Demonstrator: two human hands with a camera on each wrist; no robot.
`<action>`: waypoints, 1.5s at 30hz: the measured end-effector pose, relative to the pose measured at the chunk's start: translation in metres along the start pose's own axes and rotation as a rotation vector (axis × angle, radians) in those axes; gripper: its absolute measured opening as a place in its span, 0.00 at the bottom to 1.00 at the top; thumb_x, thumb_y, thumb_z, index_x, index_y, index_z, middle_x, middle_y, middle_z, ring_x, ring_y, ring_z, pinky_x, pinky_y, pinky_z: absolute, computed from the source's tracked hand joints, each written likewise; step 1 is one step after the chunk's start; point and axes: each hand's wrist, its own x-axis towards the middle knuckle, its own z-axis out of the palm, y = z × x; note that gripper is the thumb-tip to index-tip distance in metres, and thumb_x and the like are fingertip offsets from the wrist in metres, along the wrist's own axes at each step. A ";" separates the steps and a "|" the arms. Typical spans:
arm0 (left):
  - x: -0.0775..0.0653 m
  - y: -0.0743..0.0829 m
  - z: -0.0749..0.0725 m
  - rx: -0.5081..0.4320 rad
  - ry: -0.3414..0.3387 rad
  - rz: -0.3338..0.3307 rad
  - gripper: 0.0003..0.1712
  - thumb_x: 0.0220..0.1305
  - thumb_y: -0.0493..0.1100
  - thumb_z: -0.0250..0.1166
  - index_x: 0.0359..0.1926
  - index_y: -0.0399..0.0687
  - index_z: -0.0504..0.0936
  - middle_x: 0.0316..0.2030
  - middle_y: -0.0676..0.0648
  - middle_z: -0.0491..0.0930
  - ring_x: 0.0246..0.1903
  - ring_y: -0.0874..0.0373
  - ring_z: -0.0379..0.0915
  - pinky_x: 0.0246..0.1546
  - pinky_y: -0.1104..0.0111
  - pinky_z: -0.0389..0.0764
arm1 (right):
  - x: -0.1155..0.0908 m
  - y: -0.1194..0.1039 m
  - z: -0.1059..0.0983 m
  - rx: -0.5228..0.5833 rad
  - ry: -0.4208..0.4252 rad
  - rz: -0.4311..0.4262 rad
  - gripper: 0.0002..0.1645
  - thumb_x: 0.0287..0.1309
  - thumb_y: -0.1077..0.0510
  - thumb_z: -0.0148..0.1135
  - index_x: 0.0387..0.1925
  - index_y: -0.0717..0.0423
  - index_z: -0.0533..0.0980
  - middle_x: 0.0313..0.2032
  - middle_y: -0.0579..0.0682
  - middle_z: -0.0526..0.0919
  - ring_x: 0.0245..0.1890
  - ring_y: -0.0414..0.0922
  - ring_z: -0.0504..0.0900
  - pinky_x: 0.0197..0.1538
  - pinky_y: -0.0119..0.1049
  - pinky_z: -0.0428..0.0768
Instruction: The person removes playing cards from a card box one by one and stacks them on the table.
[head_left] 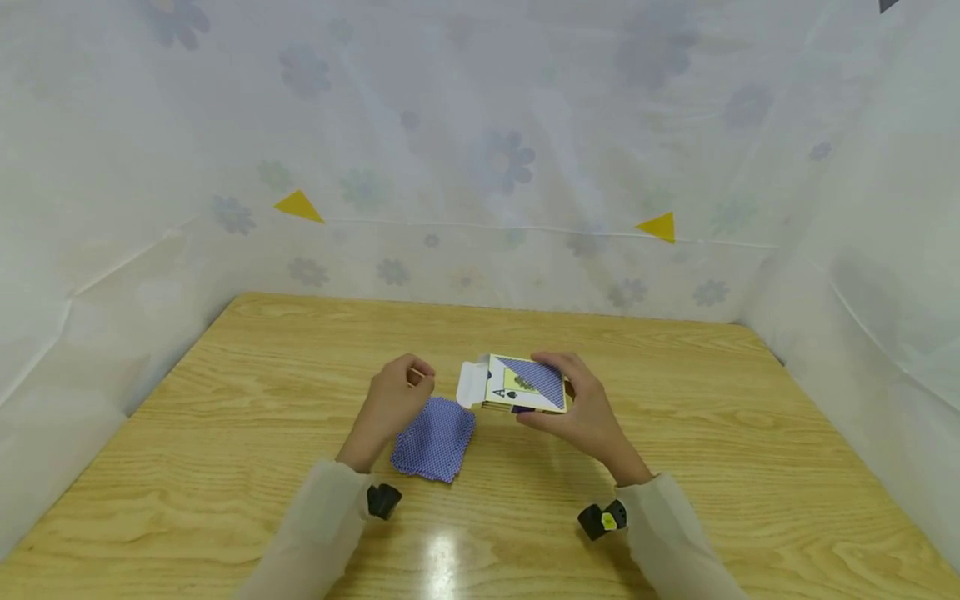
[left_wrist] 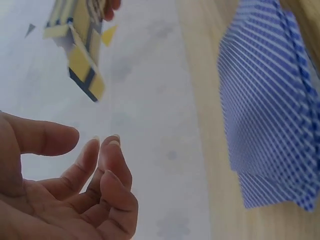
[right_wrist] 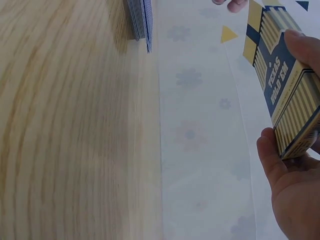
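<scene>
My right hand (head_left: 581, 408) grips a playing-card box (head_left: 517, 383) above the table, thumb on one side and fingers on the other. The box's end flap (head_left: 472, 384) hangs open toward the left. "Texas Hold'em" is printed on the box (right_wrist: 280, 75) in the right wrist view. Loosely bent, the fingers of my left hand (head_left: 397, 396) hold nothing, as the left wrist view of that hand (left_wrist: 85, 185) shows. Beside and below it a pile of blue-checked playing cards (head_left: 435, 440) lies face down on the table, its edges slightly uneven.
The wooden table (head_left: 712, 433) spreads around both hands. Behind it hangs a pale flowered curtain (head_left: 465, 167) with yellow triangles (head_left: 299, 206) on it. Black wrist cameras (head_left: 384, 501) sit at both cuffs.
</scene>
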 end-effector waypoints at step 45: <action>-0.017 0.025 0.017 -0.057 -0.131 0.038 0.13 0.59 0.37 0.63 0.44 0.40 0.72 0.29 0.46 0.74 0.25 0.58 0.68 0.26 0.69 0.70 | -0.003 -0.008 0.015 0.121 -0.029 -0.121 0.42 0.40 0.66 0.76 0.60 0.56 0.70 0.53 0.56 0.73 0.41 0.39 0.71 0.36 0.27 0.76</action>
